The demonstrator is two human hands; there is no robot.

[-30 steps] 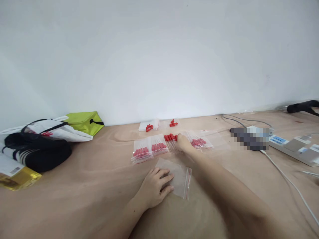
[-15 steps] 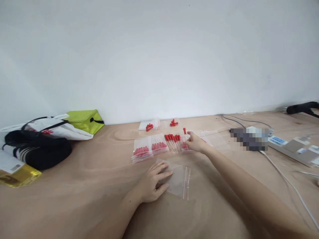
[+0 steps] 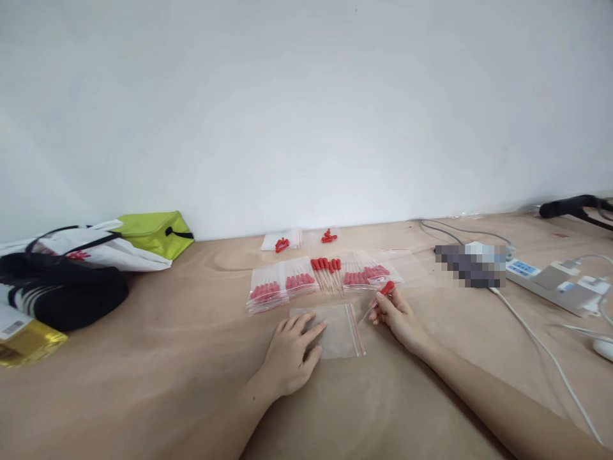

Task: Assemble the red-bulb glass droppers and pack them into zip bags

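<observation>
My left hand (image 3: 292, 351) lies with fingers spread on the left part of a flat clear zip bag (image 3: 338, 332), whose red-lined seal faces right. Between the thumb and fingers of my right hand (image 3: 397, 319) is a dropper (image 3: 387, 289) with a red bulb, its thin clear stem pointing down-left towards the seal. Behind the bag, loose red-bulbed droppers (image 3: 326, 265) lie side by side. Filled zip bags (image 3: 299, 280) of similar droppers flank them on the left, and more filled bags (image 3: 366, 276) on the right.
Loose red bulbs (image 3: 282, 244) lie on bags near the wall, with another red pile (image 3: 329, 236) beside them. Black, white and green bags stand at left, including a green bag (image 3: 156, 231). On the right are a power strip (image 3: 550, 287) and a white cable (image 3: 536, 348).
My right hand has come back from the far row with a red-bulbed dropper and now holds it right of the bag. My left hand stays on the bag, which has turned slightly.
</observation>
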